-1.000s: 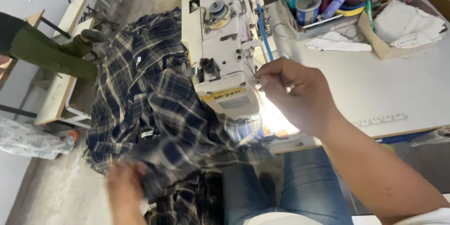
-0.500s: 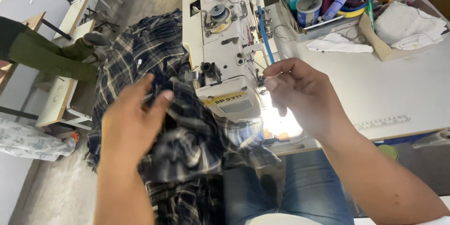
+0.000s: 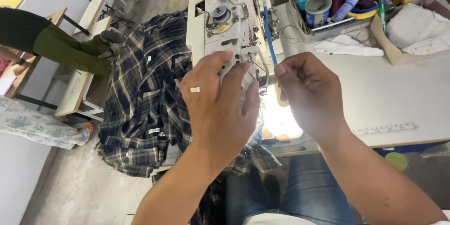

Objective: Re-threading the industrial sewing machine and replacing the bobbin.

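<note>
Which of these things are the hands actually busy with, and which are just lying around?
In use:
left hand
right hand
sewing machine
thread

Lying about:
plaid cloth
tray of bottles and scissors
white rag
cardboard box

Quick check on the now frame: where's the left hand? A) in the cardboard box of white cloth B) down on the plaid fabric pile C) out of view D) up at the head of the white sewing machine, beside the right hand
D: the left hand is raised against the white sewing machine head, close beside the right hand, with the dark plaid fabric pile lying off to its left.
</note>
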